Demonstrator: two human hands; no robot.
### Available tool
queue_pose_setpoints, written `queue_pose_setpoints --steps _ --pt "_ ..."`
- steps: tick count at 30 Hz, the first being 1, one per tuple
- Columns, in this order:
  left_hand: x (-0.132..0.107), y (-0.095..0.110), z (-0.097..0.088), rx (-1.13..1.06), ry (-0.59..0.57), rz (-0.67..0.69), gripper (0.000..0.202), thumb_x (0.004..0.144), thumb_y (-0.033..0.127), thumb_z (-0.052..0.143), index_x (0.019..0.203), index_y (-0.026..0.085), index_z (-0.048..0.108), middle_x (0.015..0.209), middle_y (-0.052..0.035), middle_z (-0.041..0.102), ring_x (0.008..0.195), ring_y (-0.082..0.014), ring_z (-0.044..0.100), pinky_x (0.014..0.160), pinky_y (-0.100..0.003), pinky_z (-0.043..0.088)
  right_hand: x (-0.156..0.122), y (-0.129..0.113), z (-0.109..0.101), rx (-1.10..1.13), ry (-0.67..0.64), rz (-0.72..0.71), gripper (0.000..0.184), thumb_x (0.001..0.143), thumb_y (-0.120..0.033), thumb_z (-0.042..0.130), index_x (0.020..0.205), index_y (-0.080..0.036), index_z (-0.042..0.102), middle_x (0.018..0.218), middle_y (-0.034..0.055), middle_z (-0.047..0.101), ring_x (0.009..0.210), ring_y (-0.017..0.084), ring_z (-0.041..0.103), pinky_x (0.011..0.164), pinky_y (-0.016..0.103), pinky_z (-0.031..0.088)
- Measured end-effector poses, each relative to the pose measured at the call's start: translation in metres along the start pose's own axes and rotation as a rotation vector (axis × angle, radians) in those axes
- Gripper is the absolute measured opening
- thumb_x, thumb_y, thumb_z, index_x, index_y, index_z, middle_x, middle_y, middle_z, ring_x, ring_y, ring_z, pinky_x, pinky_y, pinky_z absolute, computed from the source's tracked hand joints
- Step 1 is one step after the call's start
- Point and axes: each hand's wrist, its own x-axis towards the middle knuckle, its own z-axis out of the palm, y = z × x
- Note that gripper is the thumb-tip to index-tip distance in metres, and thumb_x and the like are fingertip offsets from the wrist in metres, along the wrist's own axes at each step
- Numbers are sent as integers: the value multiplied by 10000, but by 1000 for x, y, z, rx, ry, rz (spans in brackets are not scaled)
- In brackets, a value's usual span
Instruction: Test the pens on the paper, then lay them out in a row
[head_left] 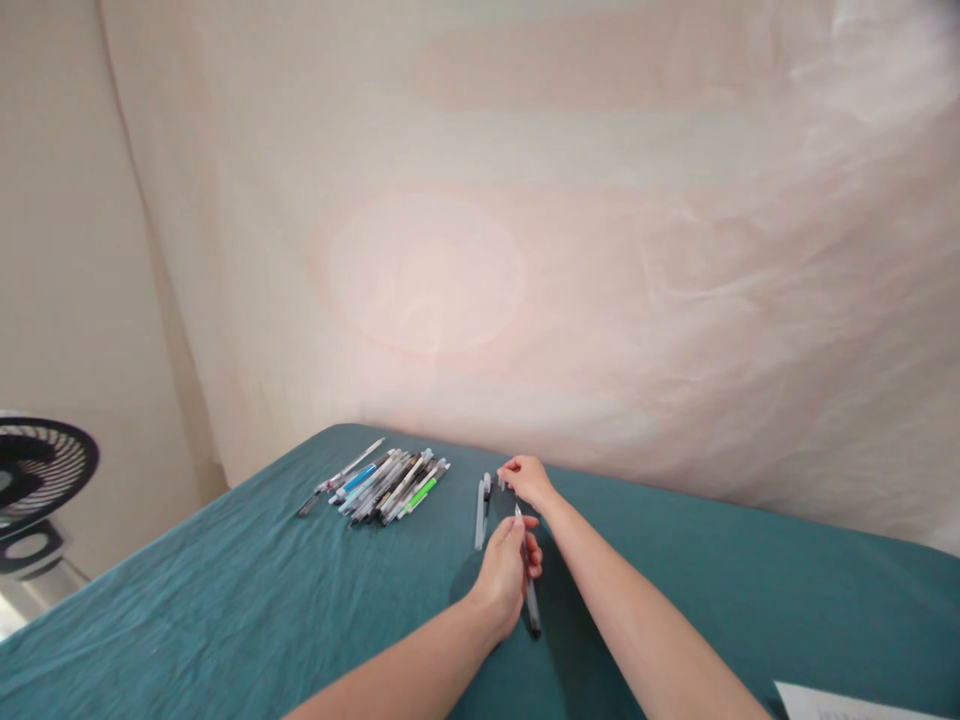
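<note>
My left hand [504,578] is closed around a pen [532,605] with a clear barrel. Its bare tip points away from me, and its dark end sticks out below my fingers. Farther forward, my right hand [529,480] pinches a small translucent pen cap [501,480], mostly covered by the fingertips. Just left of both hands, a pale pen [480,515] lies on the cloth beside a darker pen [487,488], which is partly hidden.
A pile of pens [394,485], including blue and green ones, lies at the left on the teal tablecloth [262,600]. A black fan [37,480] stands past the left edge. White paper [840,703] shows at lower right, and pale cloth [600,300] hangs behind.
</note>
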Motion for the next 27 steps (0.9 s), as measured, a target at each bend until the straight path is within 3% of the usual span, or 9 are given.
queue_pose_setpoints --steps 16,27 --pt "-2 2 0 -16 -14 0 206 775 329 460 837 137 500 548 35 440 471 -70 430 440 -185 280 -8 -11 -4 -261 10 -58 200 714 -293 520 689 -176 680 724 49 686 679 147 601 592 209 379" --pt "-3 4 1 -68 -24 -20 161 808 276 417 838 137 492 547 36 440 463 -68 428 450 -186 289 -17 -19 -4 -229 30 -24 189 726 -225 476 704 -181 658 777 49 676 739 154 593 659 222 394"
